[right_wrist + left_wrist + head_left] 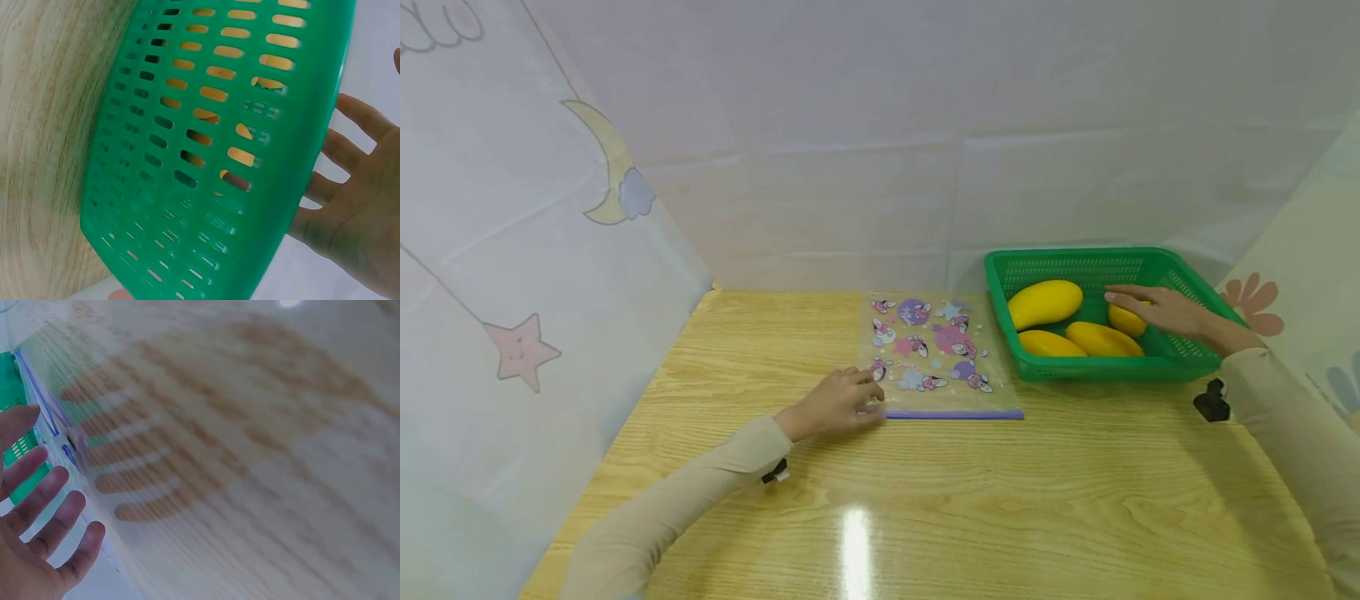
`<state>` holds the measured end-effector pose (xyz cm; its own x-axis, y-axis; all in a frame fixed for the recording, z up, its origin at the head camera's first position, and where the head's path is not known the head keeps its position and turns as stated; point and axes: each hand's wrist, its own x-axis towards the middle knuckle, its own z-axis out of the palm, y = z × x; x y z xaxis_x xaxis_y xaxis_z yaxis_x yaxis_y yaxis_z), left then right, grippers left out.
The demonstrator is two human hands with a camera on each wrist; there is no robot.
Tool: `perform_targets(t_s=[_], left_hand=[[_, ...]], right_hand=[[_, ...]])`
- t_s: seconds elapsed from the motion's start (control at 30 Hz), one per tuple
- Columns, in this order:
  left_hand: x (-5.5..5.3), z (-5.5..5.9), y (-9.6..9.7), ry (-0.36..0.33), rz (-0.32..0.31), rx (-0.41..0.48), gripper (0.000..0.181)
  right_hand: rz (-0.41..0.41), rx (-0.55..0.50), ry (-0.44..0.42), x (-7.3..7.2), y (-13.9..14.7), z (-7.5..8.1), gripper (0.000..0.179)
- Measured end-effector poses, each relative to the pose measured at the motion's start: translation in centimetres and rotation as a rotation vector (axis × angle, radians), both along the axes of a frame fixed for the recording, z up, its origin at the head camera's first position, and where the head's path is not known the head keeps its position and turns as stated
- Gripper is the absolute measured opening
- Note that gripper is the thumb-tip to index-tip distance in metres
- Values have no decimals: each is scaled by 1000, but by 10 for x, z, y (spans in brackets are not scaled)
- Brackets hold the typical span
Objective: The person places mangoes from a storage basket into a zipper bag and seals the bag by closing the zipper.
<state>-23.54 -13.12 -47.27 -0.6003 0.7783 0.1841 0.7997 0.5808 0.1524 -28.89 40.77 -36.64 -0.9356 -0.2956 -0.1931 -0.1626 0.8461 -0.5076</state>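
Note:
My left hand (838, 402) is at the lower left corner of a clear zip bag (936, 343) printed with pink and purple cartoon figures. Its purple zip strip (958, 414) faces me, and the bag lies flat. In the left wrist view the fingers (56, 512) are spread and loosely bent, with nothing between them. My right hand (1172, 312) reaches over the right side of a green plastic basket (1120, 369), fingers extended above a yellow mango (1126, 322) that it partly covers. Other yellow mangoes (1047, 304) lie to the left in the basket.
Everything stands on a light wood-grain table (1000, 500). A pale cloth backdrop (850, 208) rises behind the table and on both sides, printed with a moon, a star and flowers. The basket is close to the back cloth, beside the bag's right edge.

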Motion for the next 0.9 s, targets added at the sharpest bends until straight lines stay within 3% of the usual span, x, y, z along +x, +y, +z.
perform_targets(t_s=[0.27, 0.53, 0.9], left_hand=[[0, -4, -1, -13, 8, -20, 28], [0, -6, -1, 17, -34, 14, 22], [0, -2, -3, -34, -48, 64, 13]], right_hand=[[10, -51, -66, -2, 4, -2, 69], [15, -63, -92, -2, 4, -4, 69], [2, -62, -106, -4, 3, -4, 69]])
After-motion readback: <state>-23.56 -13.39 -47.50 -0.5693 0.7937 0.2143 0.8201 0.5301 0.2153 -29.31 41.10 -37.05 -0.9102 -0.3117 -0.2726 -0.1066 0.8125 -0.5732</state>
